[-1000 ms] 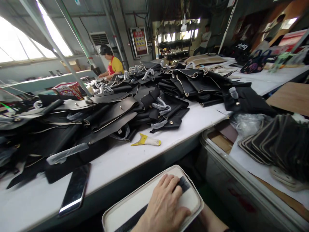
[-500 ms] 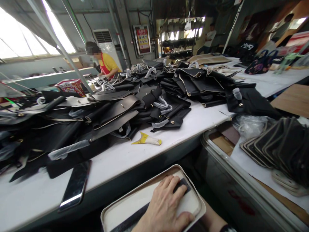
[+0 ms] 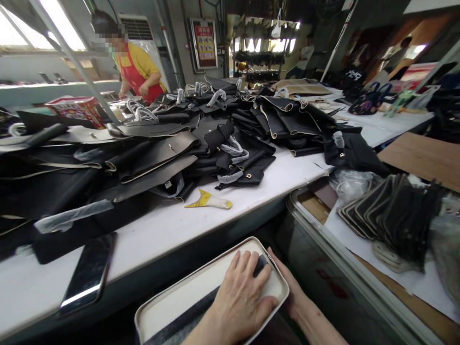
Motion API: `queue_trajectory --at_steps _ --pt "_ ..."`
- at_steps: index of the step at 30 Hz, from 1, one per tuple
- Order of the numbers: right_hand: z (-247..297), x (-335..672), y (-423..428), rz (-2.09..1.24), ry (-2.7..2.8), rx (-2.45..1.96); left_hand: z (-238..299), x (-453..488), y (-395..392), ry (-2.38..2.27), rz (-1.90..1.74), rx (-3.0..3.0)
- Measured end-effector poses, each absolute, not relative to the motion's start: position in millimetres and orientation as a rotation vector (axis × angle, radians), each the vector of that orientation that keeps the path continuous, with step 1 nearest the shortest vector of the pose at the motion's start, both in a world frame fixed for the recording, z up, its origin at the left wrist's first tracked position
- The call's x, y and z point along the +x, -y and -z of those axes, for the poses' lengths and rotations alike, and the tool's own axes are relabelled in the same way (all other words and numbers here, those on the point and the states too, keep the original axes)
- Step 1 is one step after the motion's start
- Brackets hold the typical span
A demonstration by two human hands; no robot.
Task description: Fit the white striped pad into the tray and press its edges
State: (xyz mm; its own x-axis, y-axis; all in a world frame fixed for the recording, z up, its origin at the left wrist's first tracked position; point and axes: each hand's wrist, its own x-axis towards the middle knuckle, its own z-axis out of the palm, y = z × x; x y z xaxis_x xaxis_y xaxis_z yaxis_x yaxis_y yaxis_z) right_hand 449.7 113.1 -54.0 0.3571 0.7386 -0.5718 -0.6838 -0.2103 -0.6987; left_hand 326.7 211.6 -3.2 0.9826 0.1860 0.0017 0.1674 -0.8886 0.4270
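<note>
A shallow, tray-like piece [image 3: 187, 292] with rounded corners and a raised rim lies tilted in front of me, below the table's edge. Its inside is cream with a dark strip [image 3: 190, 314] running lengthwise. My left hand [image 3: 242, 285] lies palm down inside it, near the right end, fingers stretched forward over the strip and thumb out to the right. Round the outside of the right end my right hand [image 3: 293, 287] holds the wall, with a fingertip showing at the rim and the other fingers mostly hidden.
A white table [image 3: 158, 242] carries heaped black leather bags [image 3: 154, 167], a phone [image 3: 89, 270] and a yellow-white scraper-like tool [image 3: 208, 200]. Right of me, a bin [image 3: 323, 254] bears a row of dark panels [image 3: 391, 215] and plastic wrap. Behind the heap stands a person in a red apron [image 3: 138, 76].
My right hand has come into view at the piece's right wall. The piece and both hands sit slightly further left and higher. The view has turned right; the co-worker appears more upright.
</note>
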Motion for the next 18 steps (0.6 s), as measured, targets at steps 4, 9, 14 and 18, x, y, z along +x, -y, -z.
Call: queue_trajectory --at_steps 4,9,14,18 --pt "40.9 447.9 -102.1 -1.288 0.068 -1.210 12.3 324.7 -209.9 -0.276 -0.119 2.667" --pt "30.5 465.6 -102.1 -1.206 0.490 -1.569 14.4 323.7 -210.4 -0.309 -0.182 2.617" --pt "33.2 485.6 -114.5 -0.902 0.928 -2.069 8.2 324.6 -211.5 -0.322 -0.177 2.604" --pt "28.0 486.2 -118.5 -0.700 1.124 -2.152 3.9 324.2 -213.0 -0.309 -0.190 2.601"
